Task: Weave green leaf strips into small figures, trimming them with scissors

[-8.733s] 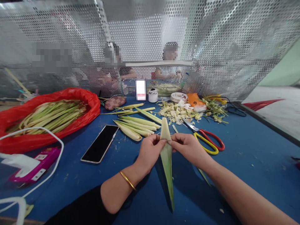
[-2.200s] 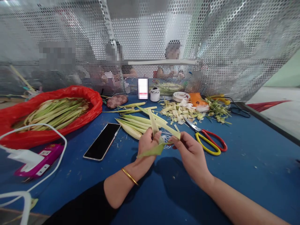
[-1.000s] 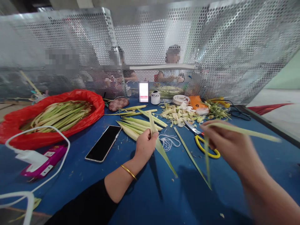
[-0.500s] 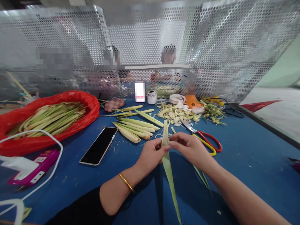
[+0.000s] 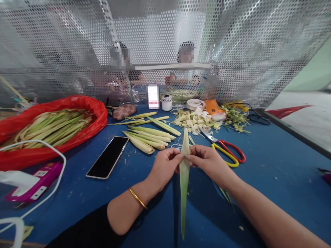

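Note:
A long, pale-green pointed leaf (image 5: 183, 186) is pinched near its upper part between both thumbs and fingers. My left hand (image 5: 164, 167) grips its left edge; a gold bangle circles that wrist. From the other side, my right hand (image 5: 208, 160) holds the right edge, its thumb close to the left one. The leaf's narrow tip hangs down toward me over the blue table. Just beyond my hands lie several green-and-cream leaf bundles (image 5: 150, 136). Scissors (image 5: 214, 140) with red and yellow handles rest beyond my right hand. Some fingertips are hidden behind the leaf.
At left a red plastic bag (image 5: 100, 115) holds long leaves (image 5: 55, 129). A phone (image 5: 107, 158), a purple power strip (image 5: 49, 175) and a white cable lie nearby. Leaf trimmings (image 5: 192, 123) are heaped at the back. Behind a perforated metal screen (image 5: 160, 38) sit other people.
The leaf's lower end has swung left and now hangs nearly straight toward me. My right hand has shifted slightly, both thumbs now meeting on the leaf. The view has tilted a little.

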### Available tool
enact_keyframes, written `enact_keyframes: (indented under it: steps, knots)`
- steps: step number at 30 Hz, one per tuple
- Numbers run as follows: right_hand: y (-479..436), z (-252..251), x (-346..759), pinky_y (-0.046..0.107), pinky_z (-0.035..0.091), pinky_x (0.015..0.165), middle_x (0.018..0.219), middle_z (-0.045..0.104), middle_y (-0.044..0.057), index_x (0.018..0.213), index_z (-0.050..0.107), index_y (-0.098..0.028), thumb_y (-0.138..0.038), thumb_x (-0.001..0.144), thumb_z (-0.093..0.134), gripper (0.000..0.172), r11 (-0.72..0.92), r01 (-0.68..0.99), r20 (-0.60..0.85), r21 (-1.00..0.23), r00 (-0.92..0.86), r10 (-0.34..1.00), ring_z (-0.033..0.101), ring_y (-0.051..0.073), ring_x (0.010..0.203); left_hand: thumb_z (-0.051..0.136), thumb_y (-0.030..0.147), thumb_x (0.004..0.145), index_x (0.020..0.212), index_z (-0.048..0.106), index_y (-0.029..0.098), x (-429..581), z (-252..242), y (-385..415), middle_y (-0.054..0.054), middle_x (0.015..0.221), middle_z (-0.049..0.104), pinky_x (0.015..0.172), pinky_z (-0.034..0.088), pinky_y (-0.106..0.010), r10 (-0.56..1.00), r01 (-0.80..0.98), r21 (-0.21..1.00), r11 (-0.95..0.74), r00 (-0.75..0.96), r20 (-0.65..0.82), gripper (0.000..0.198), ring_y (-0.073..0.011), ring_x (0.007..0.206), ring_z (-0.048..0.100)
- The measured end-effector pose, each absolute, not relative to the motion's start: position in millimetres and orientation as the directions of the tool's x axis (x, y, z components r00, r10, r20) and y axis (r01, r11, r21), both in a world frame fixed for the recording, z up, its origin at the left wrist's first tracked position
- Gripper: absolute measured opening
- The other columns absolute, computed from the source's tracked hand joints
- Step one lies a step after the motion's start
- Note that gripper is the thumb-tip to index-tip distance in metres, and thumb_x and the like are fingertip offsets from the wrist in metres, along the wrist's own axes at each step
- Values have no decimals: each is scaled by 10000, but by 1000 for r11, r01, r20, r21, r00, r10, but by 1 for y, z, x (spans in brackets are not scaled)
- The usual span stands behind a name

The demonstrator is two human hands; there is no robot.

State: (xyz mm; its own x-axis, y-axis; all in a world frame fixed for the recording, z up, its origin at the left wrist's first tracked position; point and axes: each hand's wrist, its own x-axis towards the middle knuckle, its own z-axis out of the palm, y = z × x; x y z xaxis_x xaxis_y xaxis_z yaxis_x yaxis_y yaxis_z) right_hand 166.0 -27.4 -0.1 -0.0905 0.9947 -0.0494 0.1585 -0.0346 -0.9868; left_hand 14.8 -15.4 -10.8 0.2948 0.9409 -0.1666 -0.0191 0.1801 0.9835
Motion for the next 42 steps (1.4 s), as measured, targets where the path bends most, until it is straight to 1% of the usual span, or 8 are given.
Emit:
enact_keyframes:
  steps: [4,12,19,28,32,34,37,42]
  knots:
    - [-28,0,165,243,403,531,555,520,-49,601,563,-188,-310,713,658,191,-50,125,-63,-991,-98,993,484,103,526,673,341,715,686,596,157,14,-11,-15,-9,625,645,491,479,-204,935,-46,970,239,282,-217,202,-123,570,590]
    - [-28,-2,168,257,454,583,630,596,-17,683,630,-161,-326,708,686,176,-80,132,-98,-988,-135,986,536,118,587,662,320,741,725,598,147,14,-12,-15,-4,651,624,492,455,-191,950,27,982,189,248,-190,185,-111,584,565]
    - [-28,-6,167,261,435,565,577,532,-27,602,568,-175,-313,710,635,187,-27,245,-57,-969,-116,992,516,129,576,632,311,770,778,588,157,15,-15,-16,0,670,618,530,454,-212,946,76,982,175,264,-189,160,-140,645,588]
    - [-30,-15,166,255,291,487,539,465,-39,558,475,-203,-276,736,555,209,86,526,67,-846,-55,996,400,119,537,581,318,799,717,573,177,14,-30,-14,12,652,582,583,412,-249,972,250,967,-40,233,-20,164,-142,633,536]
    - [-31,-17,162,250,263,483,525,398,-52,545,391,-217,-265,732,532,239,119,546,106,-829,-55,993,362,116,534,571,273,800,690,551,179,15,-27,-17,24,653,553,607,394,-243,971,280,954,-108,235,41,146,-128,650,501]
    - [-32,-16,161,246,268,488,538,395,-53,557,386,-220,-282,750,522,244,114,511,94,-852,-64,993,361,118,541,571,287,802,698,547,177,15,-24,-18,24,665,546,605,397,-240,971,226,971,-81,238,26,154,-125,655,493]
    - [-31,-15,162,242,265,492,554,384,-57,582,384,-224,-315,768,533,255,101,498,92,-861,-43,995,352,120,546,595,358,789,732,554,171,15,-21,-17,25,671,533,573,413,-233,954,75,994,82,283,-100,199,-120,635,491]
    - [-29,-14,166,246,314,529,614,482,-32,666,498,-208,-327,784,522,169,72,458,46,-886,-67,997,429,138,589,670,408,719,726,578,160,15,-16,-16,12,694,545,564,424,-220,921,-61,970,234,334,-201,264,-112,639,507]
